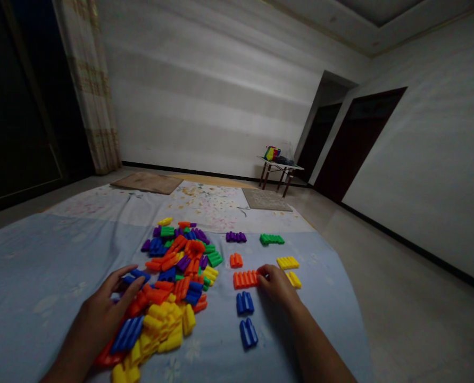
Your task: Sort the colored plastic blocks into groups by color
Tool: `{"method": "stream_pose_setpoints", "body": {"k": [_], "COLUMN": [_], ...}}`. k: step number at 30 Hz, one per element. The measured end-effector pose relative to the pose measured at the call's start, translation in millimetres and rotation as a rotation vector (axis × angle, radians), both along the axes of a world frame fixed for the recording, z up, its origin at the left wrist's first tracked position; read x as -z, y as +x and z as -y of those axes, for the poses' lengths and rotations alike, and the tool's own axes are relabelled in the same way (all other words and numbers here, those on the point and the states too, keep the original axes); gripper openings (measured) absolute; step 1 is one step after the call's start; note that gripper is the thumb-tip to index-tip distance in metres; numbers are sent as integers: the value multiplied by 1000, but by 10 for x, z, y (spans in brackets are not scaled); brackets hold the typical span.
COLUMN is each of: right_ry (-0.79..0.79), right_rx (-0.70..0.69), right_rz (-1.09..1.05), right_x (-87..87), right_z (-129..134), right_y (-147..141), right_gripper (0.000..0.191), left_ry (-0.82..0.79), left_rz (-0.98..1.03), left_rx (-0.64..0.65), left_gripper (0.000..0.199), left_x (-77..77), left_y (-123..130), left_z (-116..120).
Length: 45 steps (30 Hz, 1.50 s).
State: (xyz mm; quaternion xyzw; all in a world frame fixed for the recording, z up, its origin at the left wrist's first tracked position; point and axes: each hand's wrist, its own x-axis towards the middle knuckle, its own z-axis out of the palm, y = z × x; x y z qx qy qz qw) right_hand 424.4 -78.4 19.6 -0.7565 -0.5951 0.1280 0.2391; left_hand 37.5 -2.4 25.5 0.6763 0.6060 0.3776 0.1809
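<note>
My left hand (pixel 97 306) is at the left side of a mixed pile of ribbed plastic building blocks, its thumb and index finger closed around a blue block (pixel 140 274). With bent fingertips, my right hand (pixel 275 284) grips the right end of an orange block row (pixel 245 279) lying on the cloth. A smaller orange block (pixel 236 260) lies just beyond that row. Nearer to me are two blue blocks, one (pixel 245 302) behind the other (pixel 248 333). Yellow blocks (pixel 288 262) lie beyond my right hand, one partly covered by it.
Yellow blocks (pixel 160 324) fill the near part of the pile. A purple row (pixel 235 237) and a green row (pixel 272 239) lie farther back on the light blue cloth (pixel 320 319). Two mats, one brown (pixel 149 182) and one grey (pixel 266 199), lie at the far edge.
</note>
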Motion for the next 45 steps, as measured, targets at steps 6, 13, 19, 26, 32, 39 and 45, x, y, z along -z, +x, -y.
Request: {"method": "stream_pose_setpoints", "body": {"k": [6,13,19,26,32,39,45], "right_ry": [58,187,300,364,448,414,376], "right_rx": [-39,-1,-101,-130,-351,-690,-717], "right_rz": [-25,-50,-87,-101,-153,-195,-116], "right_x": [72,41,70,14,-280,-477,-379], "right_z": [-16,3,46,72,191,347,325], "right_y": [-17,-43,-138,-158,-550,-1116,-1239], "right_gripper": [21,29,28,26,20,50,55], "left_ry": [-26,-71,-16,28,75,176,255], "left_rz": [-15,23,67,58,20,-74,-203], "left_rx": [-30,20,123,160,203,373,466], "left_gripper": [53,56,49,47,47,42,42], "left_x": [-90,-54,-142,-152,-245,-284,-185], "left_y": [38,54,116,149,322,642,757], "left_z": [46,45,150,182,318,602,643]}}
